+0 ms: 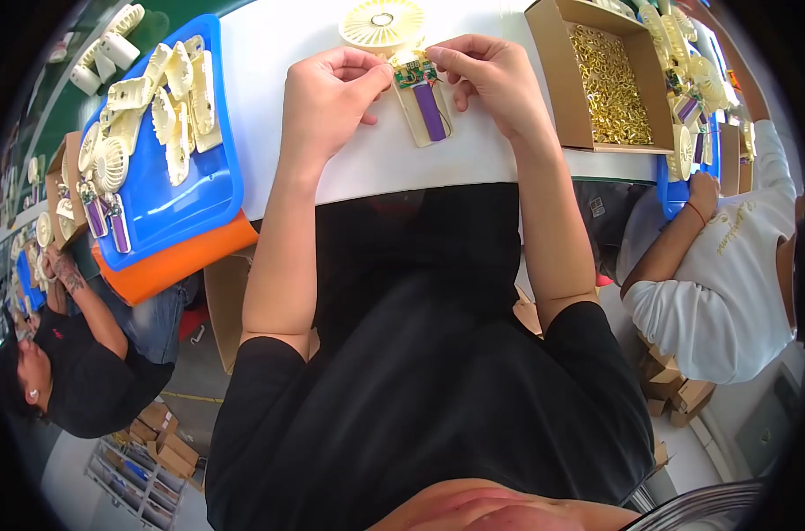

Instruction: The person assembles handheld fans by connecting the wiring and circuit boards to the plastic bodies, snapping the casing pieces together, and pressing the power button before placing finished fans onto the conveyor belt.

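Note:
In front of me on the white table lies an opened handheld fan, its round cream grille point(383, 24) pointing away from me. A green circuit board point(413, 73) sits in the top of its cream handle shell point(417, 133), with a purple cylindrical battery point(431, 112) below and thin wires alongside. My left hand point(331, 102) is closed, thumb and index finger pinching at the board's left edge. On the opposite side, my right hand point(495, 84) pinches at the board's upper right edge, other fingers curled. The fingertips hide exactly what they grip there.
A blue tray point(230, 168) of cream fan shells stands at left, above an orange surface point(177, 261). To the right is a cardboard box point(548, 80) of small gold-coloured metal parts point(608, 88). Co-workers sit on both sides, a white-sleeved one point(712, 274) at right.

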The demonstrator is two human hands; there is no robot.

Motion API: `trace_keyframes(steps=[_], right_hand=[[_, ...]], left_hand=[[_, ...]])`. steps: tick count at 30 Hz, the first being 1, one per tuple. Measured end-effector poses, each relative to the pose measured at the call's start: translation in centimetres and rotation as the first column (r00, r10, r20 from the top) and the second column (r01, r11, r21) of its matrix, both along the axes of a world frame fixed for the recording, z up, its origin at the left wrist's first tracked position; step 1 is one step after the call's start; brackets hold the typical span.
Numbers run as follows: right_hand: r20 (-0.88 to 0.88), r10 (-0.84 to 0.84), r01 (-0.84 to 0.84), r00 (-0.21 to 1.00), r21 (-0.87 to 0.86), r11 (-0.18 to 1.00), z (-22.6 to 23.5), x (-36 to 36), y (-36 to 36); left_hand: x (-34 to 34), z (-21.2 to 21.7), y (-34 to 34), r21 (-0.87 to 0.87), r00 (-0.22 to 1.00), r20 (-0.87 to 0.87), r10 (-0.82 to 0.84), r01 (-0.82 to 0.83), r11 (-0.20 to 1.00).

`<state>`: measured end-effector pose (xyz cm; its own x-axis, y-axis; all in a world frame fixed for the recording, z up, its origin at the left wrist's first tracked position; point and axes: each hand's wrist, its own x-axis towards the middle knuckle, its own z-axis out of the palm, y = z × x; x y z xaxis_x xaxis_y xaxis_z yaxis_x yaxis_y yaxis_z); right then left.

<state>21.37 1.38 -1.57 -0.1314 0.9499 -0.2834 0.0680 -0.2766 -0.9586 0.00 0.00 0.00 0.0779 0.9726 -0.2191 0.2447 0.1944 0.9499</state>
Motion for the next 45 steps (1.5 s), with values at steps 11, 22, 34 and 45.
trace_keyframes(steps=[11,22,34,45], right_hand=[[0.198,0.088,-0.106,0.976,0.079,0.991,1.2,-0.3,0.1],[0.102,0.062,-0.068,0.993,0.060,0.996,0.3,-1.0,-0.6],[0.102,0.057,-0.066,0.993,0.090,0.994,0.2,-1.1,-0.3],[-0.042,0.202,-0.202,0.979,-0.003,0.979,1.2,-0.6,0.2]], left_hand=[[1.2,-0.2,-0.3,0.050,0.994,0.006,0.112,-0.112,0.992],[-0.6,-1.8,-0.9,0.039,0.973,0.217,0.079,-0.089,0.995],[0.5,-1.2,-0.6,0.101,0.988,0.103,0.113,-0.123,0.987],[-0.3,-1.4,-1.1,0.049,0.985,0.154,0.079,-0.088,0.995]])
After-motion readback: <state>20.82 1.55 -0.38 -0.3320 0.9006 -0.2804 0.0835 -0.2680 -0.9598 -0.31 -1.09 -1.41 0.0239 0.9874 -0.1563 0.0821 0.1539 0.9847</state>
